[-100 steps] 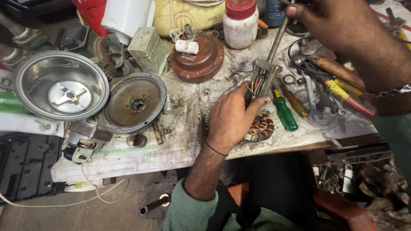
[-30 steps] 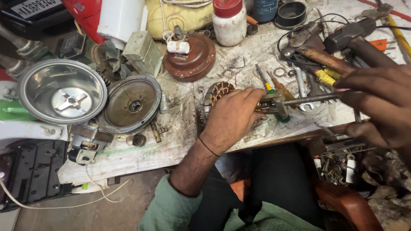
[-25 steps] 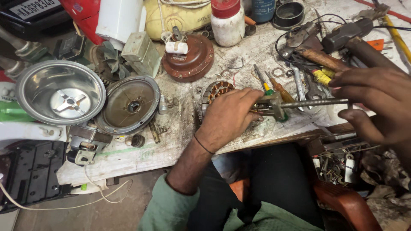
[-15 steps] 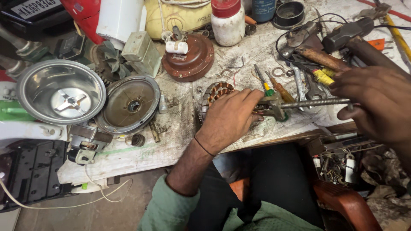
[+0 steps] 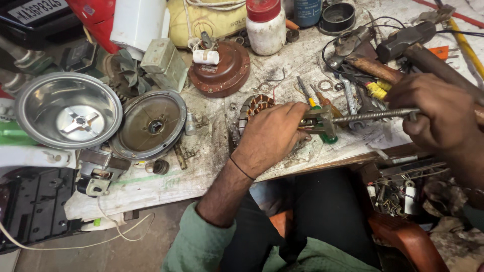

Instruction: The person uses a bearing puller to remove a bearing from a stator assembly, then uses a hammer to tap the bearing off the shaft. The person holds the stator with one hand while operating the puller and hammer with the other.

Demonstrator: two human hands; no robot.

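- Two hands work on one puller: the left hand is closed over the wound motor part and the puller's claw end, pressing them on the bench; the right hand is clenched around the far end of the threaded screw rod.
- The step in hand seems to be turning the screw to draw a piece off the motor part; the next move probably needs a firm hold by the left hand, so the claws do not slip.
- Just beyond the grip lie screwdrivers and a wooden-handled hammer.
- Left of the grip, well apart, stand a round grey cover and a steel bowl with a blade.
- Farther, a brown motor housing and a white jar with red lid stand on the dirty, scratched workbench.
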